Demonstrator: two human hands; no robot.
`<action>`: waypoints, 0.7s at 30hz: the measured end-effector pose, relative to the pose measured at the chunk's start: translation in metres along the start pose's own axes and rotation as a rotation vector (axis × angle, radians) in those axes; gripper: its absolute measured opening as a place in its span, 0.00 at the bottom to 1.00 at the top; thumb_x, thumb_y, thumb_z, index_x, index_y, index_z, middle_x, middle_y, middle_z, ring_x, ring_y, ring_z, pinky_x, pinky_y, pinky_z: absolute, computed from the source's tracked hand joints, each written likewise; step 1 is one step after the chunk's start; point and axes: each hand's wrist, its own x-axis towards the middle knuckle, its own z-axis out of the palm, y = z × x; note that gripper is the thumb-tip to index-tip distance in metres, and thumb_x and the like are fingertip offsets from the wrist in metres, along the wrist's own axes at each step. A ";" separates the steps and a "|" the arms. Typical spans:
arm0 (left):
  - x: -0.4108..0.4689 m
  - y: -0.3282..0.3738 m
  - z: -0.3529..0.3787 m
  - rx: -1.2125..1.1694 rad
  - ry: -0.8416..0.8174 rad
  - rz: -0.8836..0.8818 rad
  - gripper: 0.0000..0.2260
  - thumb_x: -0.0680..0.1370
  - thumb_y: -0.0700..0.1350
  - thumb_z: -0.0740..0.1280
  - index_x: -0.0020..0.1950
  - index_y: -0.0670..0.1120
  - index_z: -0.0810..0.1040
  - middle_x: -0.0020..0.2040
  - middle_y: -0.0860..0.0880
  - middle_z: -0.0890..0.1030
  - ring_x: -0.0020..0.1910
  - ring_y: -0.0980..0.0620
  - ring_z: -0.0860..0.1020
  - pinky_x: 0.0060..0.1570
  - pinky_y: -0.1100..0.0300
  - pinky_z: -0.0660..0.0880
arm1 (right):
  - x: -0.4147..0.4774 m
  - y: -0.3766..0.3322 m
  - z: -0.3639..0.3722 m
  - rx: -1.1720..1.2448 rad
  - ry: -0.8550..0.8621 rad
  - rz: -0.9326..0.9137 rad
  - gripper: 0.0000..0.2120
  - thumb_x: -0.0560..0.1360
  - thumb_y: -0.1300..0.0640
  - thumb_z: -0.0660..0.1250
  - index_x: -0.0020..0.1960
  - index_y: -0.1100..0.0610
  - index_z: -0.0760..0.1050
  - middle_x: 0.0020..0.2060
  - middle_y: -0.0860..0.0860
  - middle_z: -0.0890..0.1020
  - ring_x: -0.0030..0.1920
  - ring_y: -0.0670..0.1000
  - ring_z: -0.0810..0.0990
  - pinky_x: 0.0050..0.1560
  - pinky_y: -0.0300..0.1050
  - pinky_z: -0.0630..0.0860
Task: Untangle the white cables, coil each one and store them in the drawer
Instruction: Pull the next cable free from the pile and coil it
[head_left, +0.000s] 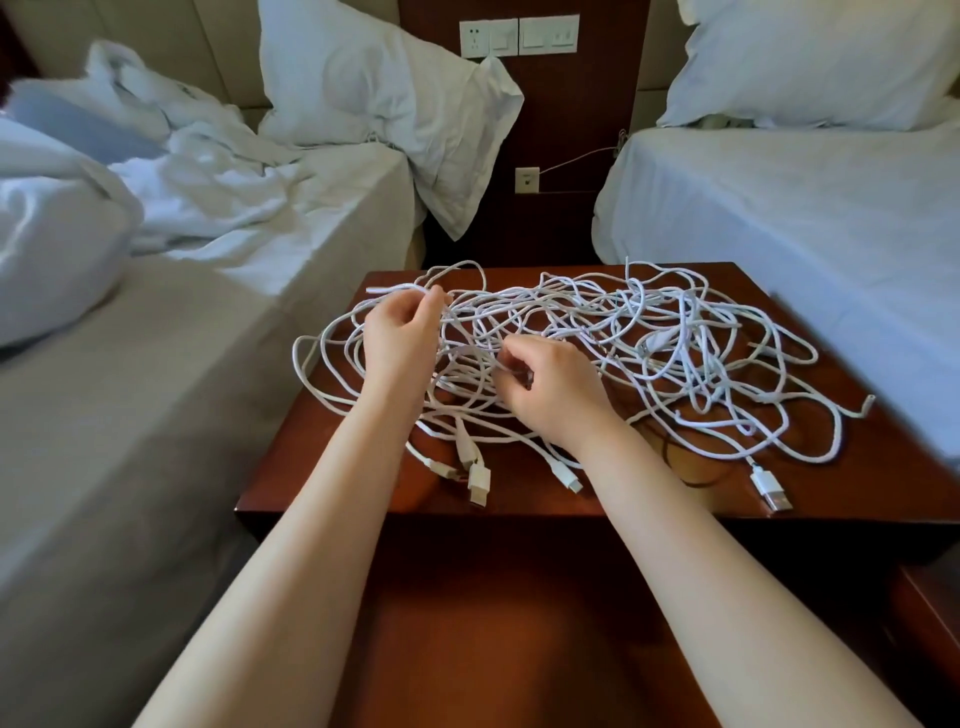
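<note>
head view looks down, close over the nightstand (311, 467).

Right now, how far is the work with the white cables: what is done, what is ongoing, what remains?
Done: nothing; the white cables lie in one tangle on the table, none coiled. In hand: the left hand and the right hand each pinch a strand. Left: separating, coiling, storing; no open drawer shows.

White cable tangle (597, 338) blankets the nightstand top (311, 483); bare wood only at 7 o'clock. Left bed (182, 364) and right bed (779, 208) wall 9 and 3 o'clock.
</note>
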 end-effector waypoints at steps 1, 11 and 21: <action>-0.001 0.008 0.000 -0.024 0.002 0.020 0.12 0.79 0.45 0.63 0.37 0.42 0.76 0.27 0.52 0.68 0.27 0.56 0.65 0.29 0.64 0.63 | 0.001 0.002 0.000 -0.009 0.002 0.009 0.05 0.77 0.57 0.65 0.42 0.54 0.73 0.34 0.43 0.73 0.34 0.45 0.71 0.33 0.39 0.66; -0.058 0.034 -0.024 -0.207 -0.109 0.111 0.10 0.73 0.45 0.64 0.32 0.44 0.78 0.25 0.52 0.72 0.28 0.54 0.70 0.32 0.61 0.67 | -0.010 -0.016 -0.009 0.145 0.241 -0.060 0.17 0.74 0.52 0.68 0.60 0.55 0.71 0.50 0.45 0.71 0.35 0.36 0.68 0.33 0.37 0.67; -0.058 0.049 -0.028 -0.522 -0.002 -0.215 0.12 0.75 0.36 0.64 0.33 0.44 0.66 0.25 0.52 0.62 0.23 0.56 0.57 0.24 0.65 0.56 | -0.057 -0.021 -0.014 -0.116 0.286 -0.239 0.11 0.77 0.54 0.63 0.41 0.58 0.79 0.33 0.48 0.79 0.36 0.51 0.74 0.29 0.42 0.70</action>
